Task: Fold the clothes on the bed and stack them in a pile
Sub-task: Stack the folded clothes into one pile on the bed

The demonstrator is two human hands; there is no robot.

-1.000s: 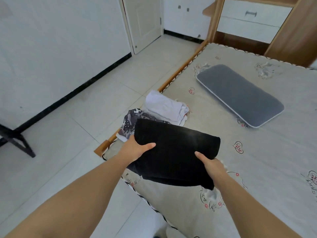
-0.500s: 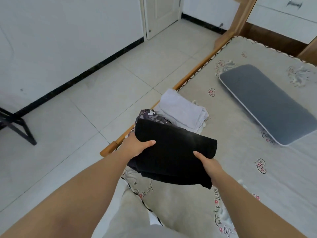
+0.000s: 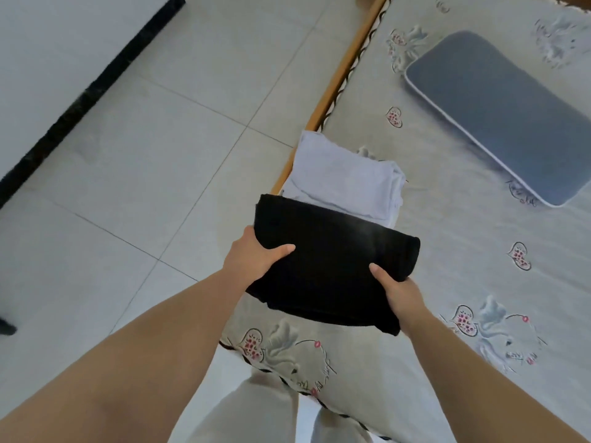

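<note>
Both hands, left hand [image 3: 252,260] and right hand [image 3: 399,290], grasp the folded black garment [image 3: 332,266] mid-frame, above the bed [image 3: 447,251] edge. Lower it flat, edges squared onto the white pile [image 3: 342,177].

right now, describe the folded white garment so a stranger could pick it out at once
Find the bed and its wooden left edge. The white garment lies folded against that edge, just beyond the black garment held in both hands. It is the only pale clothing there; the grey pillow lies further right.
</note>
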